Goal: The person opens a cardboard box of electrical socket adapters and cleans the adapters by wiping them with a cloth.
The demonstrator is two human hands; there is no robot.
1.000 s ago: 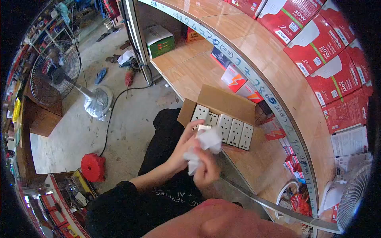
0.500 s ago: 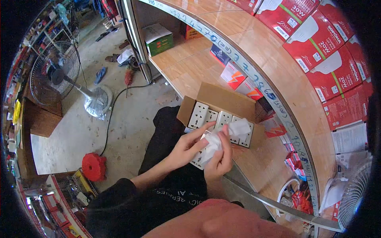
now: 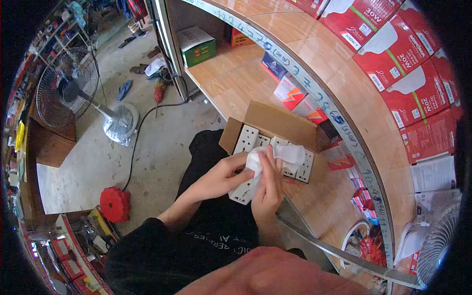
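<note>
My left hand (image 3: 221,178) grips a white power strip (image 3: 242,192) by its side, its fingers closed at the strip's upper part. Against the strip's upper end my right hand (image 3: 268,184) presses a crumpled white cloth or tissue (image 3: 293,154), part of which sticks out to the right. Just beyond the hands, an open cardboard box (image 3: 279,120) holds several white socket strips (image 3: 247,139) side by side. Its flaps stand open, and my hands and the white cloth hide part of the strips.
The box rests on a wood-patterned shelf (image 3: 223,93) with small orange and white boxes (image 3: 290,92) behind it. Red bulb boxes (image 3: 393,51) fill the upper right. A standing fan (image 3: 69,91) and a red round object (image 3: 115,204) are on the left. A metal rail (image 3: 334,251) curves at lower right.
The white cloth has moved from in front of the box onto the strip, and the strip has come into clearer view, lower left of the box. Both hands are now close together around it.
</note>
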